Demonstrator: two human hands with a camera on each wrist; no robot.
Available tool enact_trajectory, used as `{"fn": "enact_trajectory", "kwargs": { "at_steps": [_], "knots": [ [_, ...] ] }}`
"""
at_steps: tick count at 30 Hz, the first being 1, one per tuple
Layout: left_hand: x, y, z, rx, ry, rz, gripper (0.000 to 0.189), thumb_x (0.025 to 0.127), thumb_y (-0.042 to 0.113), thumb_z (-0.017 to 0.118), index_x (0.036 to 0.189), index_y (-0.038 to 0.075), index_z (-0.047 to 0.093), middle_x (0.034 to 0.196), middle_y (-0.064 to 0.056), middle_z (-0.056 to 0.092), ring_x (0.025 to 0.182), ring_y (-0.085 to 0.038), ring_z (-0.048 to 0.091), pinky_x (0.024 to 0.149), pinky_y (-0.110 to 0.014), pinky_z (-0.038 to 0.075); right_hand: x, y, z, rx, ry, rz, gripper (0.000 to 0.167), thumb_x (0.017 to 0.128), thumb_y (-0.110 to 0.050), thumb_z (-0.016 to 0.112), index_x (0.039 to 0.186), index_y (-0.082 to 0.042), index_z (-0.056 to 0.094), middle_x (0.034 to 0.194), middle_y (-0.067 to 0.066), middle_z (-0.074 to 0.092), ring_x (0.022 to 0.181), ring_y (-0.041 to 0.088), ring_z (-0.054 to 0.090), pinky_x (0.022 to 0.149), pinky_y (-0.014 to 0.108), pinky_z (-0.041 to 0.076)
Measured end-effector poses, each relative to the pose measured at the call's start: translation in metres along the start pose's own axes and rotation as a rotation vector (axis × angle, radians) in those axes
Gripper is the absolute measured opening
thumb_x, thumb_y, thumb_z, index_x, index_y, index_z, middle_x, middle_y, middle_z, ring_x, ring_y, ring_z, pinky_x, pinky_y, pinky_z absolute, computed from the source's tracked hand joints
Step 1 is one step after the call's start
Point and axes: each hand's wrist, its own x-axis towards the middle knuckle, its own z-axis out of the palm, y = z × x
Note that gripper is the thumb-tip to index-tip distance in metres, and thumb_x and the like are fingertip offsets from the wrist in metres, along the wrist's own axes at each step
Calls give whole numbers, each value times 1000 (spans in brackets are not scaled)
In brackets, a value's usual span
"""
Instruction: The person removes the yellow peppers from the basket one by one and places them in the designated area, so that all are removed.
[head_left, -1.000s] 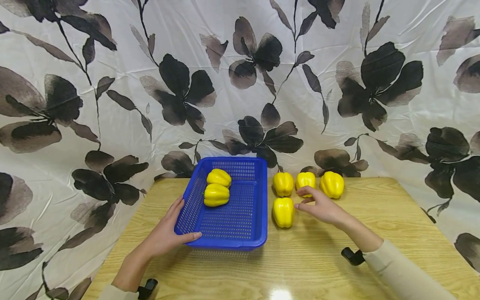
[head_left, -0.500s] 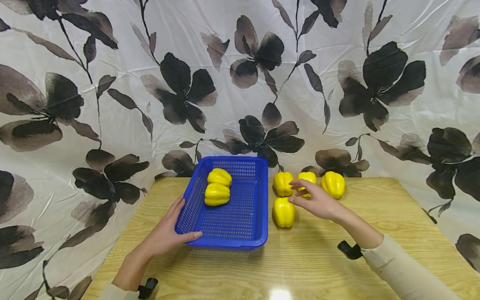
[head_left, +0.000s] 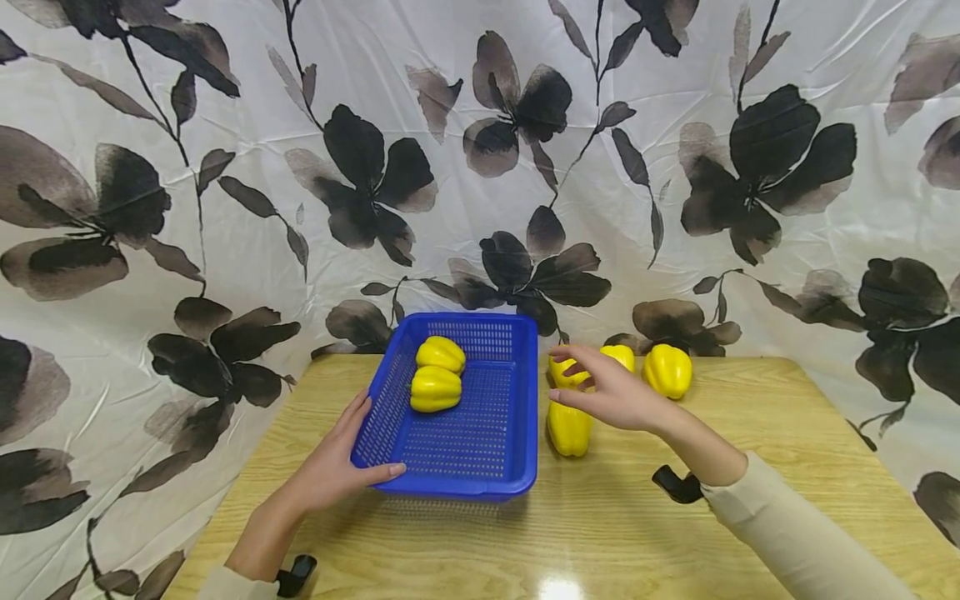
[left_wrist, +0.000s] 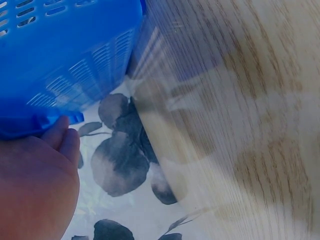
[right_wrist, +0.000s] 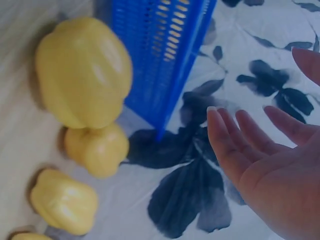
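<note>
A blue plastic basket (head_left: 465, 486) with slotted walls stands on the table, two yellow bell peppers (head_left: 436, 389) lying at its left side. My left hand (head_left: 326, 475) holds the basket's near left corner, thumb on the front rim and fingers along the outer left side. To the right of the basket is a nearer yellow bell pepper (head_left: 570, 433), its top covered by my right hand (head_left: 615, 392). That hand hovers with parted, relaxed fingers and nothing in them. Behind it, another yellow bell pepper (head_left: 561, 372) is partly hidden. In the right wrist view the fingers (right_wrist: 227, 137) appear apart from the peppers.
Two more yellow bell peppers, one partly covered (head_left: 619, 357) and one fully visible (head_left: 667, 372), sit along the back edge of the wooden table (head_left: 675, 542). A white cloth (head_left: 600, 208) with dark flowers hangs behind the table.
My right hand has moved left and slightly up, from beside the nearer pepper to over it and the one behind. My left hand and the basket have stayed in place.
</note>
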Motion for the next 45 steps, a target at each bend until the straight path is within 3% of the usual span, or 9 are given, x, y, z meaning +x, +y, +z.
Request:
{"fn": "enact_trajectory", "kwargs": {
  "at_steps": [12,22,26,32,40,45],
  "knots": [
    [0,2,-1,12,5,3,122,79,57,83,165,8,11,172,-11,4,152,-48,17,113,-72,25,30,-28,11,-85,-60,-79,62,96,-29,72,149,-8,48,143,13,55,122,30,58,97,49,53],
    [-1,4,-3,4,-5,-11,121,80,57,82,165,9,9,172,-12,3,152,-48,16,113,-73,25,71,-46,25,-180,-198,-138,69,97,-33,70,154,-6,41,152,13,48,131,30,53,106,47,47],
    [-1,4,-4,6,1,-4,121,81,56,82,165,7,10,172,-13,4,152,-49,17,113,-73,25,93,-46,36,-219,-279,-119,76,97,-36,70,158,-7,34,159,14,40,141,31,44,115,49,39],
    [0,0,0,-4,-3,11,120,81,55,82,165,7,10,172,-12,3,152,-47,16,114,-72,24,125,-40,53,-224,-363,-104,80,95,-31,72,158,-5,32,159,15,40,148,31,36,120,47,31],
    [-1,-1,0,3,-22,-7,122,81,59,80,165,7,9,172,-12,2,152,-48,16,113,-73,25,162,-38,74,-125,-398,-11,80,96,-26,71,160,-7,29,161,16,37,148,33,36,120,47,33],
    [-1,0,-2,8,-21,-8,122,81,60,80,165,6,8,172,-12,2,152,-49,16,112,-74,25,175,-32,90,-73,-403,42,77,95,-22,72,158,-5,32,158,22,39,146,38,38,118,51,35]
  ]
}}
